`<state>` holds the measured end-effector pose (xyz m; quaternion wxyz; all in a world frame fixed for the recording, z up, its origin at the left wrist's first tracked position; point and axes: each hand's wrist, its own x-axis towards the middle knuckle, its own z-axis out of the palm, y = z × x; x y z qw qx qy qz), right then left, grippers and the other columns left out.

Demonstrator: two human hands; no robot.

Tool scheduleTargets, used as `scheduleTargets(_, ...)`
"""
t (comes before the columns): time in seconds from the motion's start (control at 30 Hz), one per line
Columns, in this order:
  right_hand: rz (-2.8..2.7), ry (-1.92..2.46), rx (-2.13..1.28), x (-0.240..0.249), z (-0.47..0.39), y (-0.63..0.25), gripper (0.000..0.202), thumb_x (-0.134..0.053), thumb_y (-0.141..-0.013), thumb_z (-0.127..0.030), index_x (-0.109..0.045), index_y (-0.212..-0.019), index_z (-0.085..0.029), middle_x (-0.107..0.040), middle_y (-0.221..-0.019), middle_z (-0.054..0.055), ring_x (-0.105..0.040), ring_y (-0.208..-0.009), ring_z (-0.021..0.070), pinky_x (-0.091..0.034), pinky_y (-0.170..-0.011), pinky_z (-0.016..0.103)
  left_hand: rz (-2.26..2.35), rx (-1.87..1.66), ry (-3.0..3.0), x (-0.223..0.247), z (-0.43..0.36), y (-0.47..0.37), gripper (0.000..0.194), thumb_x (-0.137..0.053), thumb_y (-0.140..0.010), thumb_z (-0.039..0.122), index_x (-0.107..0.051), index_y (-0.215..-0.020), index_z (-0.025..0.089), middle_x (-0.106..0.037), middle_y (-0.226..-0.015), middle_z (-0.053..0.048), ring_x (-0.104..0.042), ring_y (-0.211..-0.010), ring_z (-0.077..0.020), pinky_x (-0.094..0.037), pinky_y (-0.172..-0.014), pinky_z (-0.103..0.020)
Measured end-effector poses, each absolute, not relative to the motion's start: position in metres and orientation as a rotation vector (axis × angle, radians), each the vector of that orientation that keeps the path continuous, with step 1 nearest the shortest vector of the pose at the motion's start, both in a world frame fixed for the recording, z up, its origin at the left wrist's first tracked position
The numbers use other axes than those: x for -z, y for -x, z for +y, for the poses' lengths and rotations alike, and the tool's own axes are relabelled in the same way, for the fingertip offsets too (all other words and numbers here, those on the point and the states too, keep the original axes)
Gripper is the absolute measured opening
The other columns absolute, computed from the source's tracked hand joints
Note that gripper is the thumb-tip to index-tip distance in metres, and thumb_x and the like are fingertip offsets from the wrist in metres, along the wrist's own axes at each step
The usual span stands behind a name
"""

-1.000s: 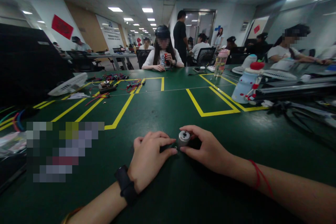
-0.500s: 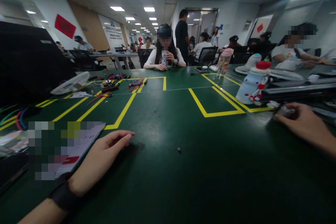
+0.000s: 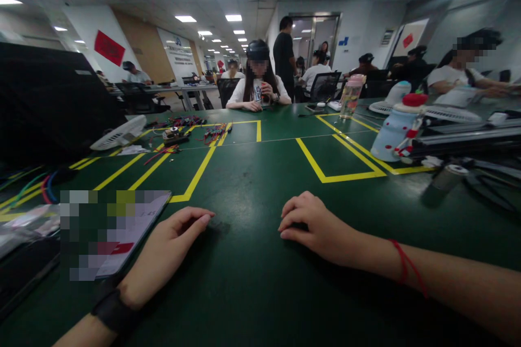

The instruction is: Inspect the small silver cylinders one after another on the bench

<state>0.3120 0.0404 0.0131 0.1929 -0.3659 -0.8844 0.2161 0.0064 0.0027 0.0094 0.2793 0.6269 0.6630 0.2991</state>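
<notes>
My left hand (image 3: 175, 241) rests on the green table (image 3: 244, 293) beside a tablet-like screen (image 3: 140, 227), thumb and index finger nearly meeting, with nothing seen between them. Near the middle my right hand (image 3: 315, 227) is low over the table, its fingers curled and the thumb and index tips close together. Whatever those tips may hold is hidden, and the small ring-like part is out of sight. A metal cylinder (image 3: 451, 176) stands upright at the right, untouched.
A blue bottle with a red lid (image 3: 391, 133), a pink-topped bottle (image 3: 350, 98) and dark metal bars (image 3: 476, 143) are at the right. Wires (image 3: 215, 133), a white fan (image 3: 120, 133) and a black monitor (image 3: 49, 108) are at the left. A person (image 3: 257, 84) sits opposite.
My right hand has let go of the metal cylinder and moved left to the spot of the small part, which no longer shows. My left hand has stayed by the screen. The view has shifted slightly.
</notes>
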Motion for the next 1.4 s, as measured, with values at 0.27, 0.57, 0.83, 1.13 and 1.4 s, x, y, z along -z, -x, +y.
scheduleTargets(0.27,-1.76,1.766,0.345,-0.066,0.073,-0.489,0.036,-0.049,-0.087,-0.042,-0.067,-0.107,-0.019,-0.065,-0.102,0.009,-0.055,-0.082,0.0164,-0.039,-0.074,0.03,1.764,-0.841,-1.626,-0.009,0.003,-0.008,0.036,-0.053,-0.085,0.055,-0.066,-0.102,0.027,-0.07,-0.105,0.0,-0.062,-0.101,-0.0241,-0.046,-0.084,-0.034)
scheduleTargets(0.57,-1.517,2.541,0.13,-0.053,0.076,-0.625,0.042,-0.052,-0.081,-0.046,-0.066,-0.113,-0.022,-0.064,-0.109,0.012,-0.052,-0.077,0.0201,-0.037,-0.071,0.033,1.796,-0.839,-1.667,-0.008,0.002,-0.007,0.035,-0.055,-0.083,0.053,-0.068,-0.103,0.028,-0.072,-0.103,0.0,-0.064,-0.099,-0.0253,-0.05,-0.079,-0.032)
scheduleTargets(0.83,-1.444,2.539,0.132,-0.061,0.084,-0.615,0.042,-0.047,-0.085,-0.046,-0.067,-0.11,-0.019,-0.065,-0.105,0.011,-0.054,-0.083,0.0229,-0.037,-0.072,0.032,1.788,-0.833,-1.673,-0.005,0.003,-0.004,0.035,-0.055,-0.084,0.053,-0.067,-0.105,0.029,-0.071,-0.107,-0.001,-0.063,-0.104,-0.0276,-0.05,-0.084,-0.037)
scheduleTargets(1.13,-1.306,2.491,0.033,-0.056,0.077,-0.621,0.056,-0.053,-0.077,-0.061,-0.065,-0.116,-0.022,-0.063,-0.109,0.011,-0.053,-0.084,0.0236,-0.038,-0.074,0.034,1.799,-0.801,-1.654,-0.009,0.001,-0.007,0.035,-0.054,-0.084,0.056,-0.066,-0.104,0.03,-0.07,-0.109,0.002,-0.061,-0.107,-0.0256,-0.047,-0.087,-0.035)
scheduleTargets(1.4,-1.294,2.425,-0.089,-0.055,0.072,-0.616,0.046,-0.048,-0.081,-0.046,-0.064,-0.119,-0.026,-0.062,-0.115,0.01,-0.056,-0.089,0.0252,-0.039,-0.076,0.036,1.822,-0.778,-1.65,-0.005,0.003,-0.003,0.035,-0.054,-0.084,0.056,-0.066,-0.105,0.031,-0.07,-0.109,0.002,-0.061,-0.107,-0.0262,-0.046,-0.09,-0.037)
